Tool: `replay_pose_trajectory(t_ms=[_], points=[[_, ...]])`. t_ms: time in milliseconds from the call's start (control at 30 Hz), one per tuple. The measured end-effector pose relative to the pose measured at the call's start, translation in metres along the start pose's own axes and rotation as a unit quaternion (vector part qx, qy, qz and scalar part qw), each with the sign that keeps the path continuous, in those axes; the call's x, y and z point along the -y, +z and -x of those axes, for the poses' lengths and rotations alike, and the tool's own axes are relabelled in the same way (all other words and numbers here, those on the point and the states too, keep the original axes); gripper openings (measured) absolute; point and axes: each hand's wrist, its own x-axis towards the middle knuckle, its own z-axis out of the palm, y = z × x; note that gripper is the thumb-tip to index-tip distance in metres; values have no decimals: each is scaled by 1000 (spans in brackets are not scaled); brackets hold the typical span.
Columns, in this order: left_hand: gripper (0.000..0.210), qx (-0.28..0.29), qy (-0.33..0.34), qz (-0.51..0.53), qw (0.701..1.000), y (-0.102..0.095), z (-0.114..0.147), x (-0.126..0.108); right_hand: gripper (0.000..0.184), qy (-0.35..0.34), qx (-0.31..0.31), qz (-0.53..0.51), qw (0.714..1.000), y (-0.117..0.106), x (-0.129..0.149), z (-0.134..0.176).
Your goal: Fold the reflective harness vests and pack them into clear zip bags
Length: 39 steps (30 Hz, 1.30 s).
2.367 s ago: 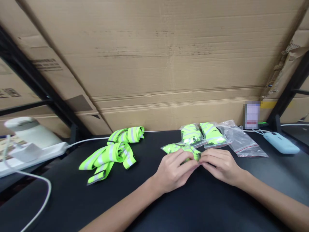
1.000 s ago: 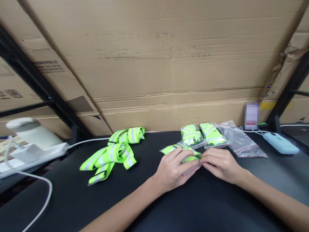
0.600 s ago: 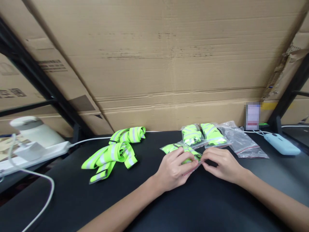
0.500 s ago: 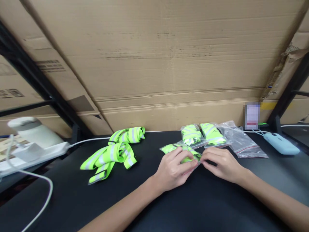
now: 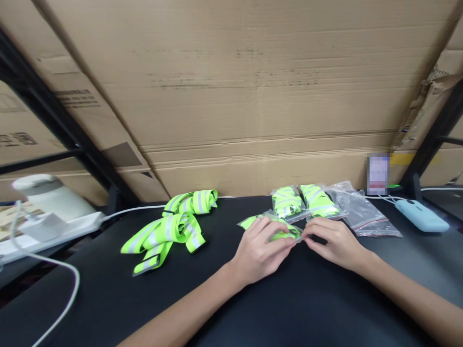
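Your left hand (image 5: 261, 250) curls over the clear bag (image 5: 249, 222), fingers bent, with thumb and fingertips closing on its near edge; your right hand (image 5: 333, 241) pinches the bag's right corner between thumb and fingertips; the bag lies on the black table (image 5: 325, 299) in front of you, between your 2 hands, with a green reflective strap (image 5: 284, 235) inside.

To do this well, I judge, draw the edge straight between the 2 pinches; press along it in small, even bites; let your left fingers hold the strap back, since a fold caught in the edge could leave a gap; a light push should flatten the contents.

Count 1 bag in your hands; 2 filled bags (image 5: 287, 201) just beyond it, side by side; 2 loose strap bundles (image 5: 166, 233) off to the left; some unfilled bags (image 5: 369, 214) at the right, overlapping, so their number cannot be told; 1 pale blue device (image 5: 421, 215); 1 whitish bottle (image 5: 65, 200); 1 white power strip (image 5: 81, 222).
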Motion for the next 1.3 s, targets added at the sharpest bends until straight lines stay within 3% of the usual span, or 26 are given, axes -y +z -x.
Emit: replay_pose_trajectory(t_ms=[267, 467, 733, 1300], points=[[8, 6, -3, 10, 1000, 0, 2, 1, 20, -31, 23, 39, 999, 0, -1, 1], [7, 18, -2, 5, 1000, -1, 0, 0, 18, -40, 9, 37, 998, -2, 2, 0], [8, -8, 15, 2, 1000, 1, 1, 0, 15, -66, -21, 30, 997, 2, 9, -3], [9, -15, -9, 23, 1000, 0, -1, 0, 12, -16, 6, 26, 1000, -1, -1, 1]])
